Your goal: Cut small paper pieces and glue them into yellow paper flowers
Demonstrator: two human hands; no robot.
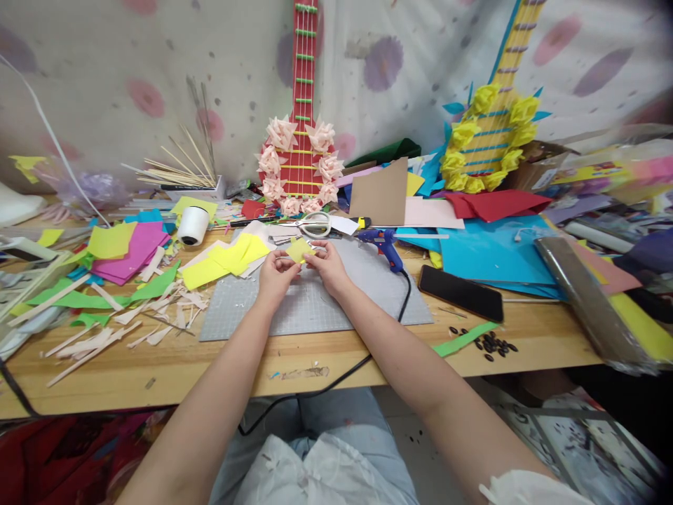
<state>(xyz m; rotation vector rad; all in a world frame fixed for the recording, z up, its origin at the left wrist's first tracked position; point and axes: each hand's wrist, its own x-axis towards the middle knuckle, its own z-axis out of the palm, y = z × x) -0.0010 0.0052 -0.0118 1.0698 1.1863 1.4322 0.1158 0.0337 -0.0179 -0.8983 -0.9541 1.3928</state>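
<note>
Both forearms are bare from wrist to above the elbow. The left hand and right hand wear no rings or gloves. A white fabric sleeve edge shows at the right upper arm. Light blue-grey trousers cover the lap, with a crumpled white cloth garment hem over them.

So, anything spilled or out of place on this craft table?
Yes: small dark seeds lie scattered loose near the wooden table's front edge, beside a green paper strip. Pale paper offcuts litter the left.
</note>
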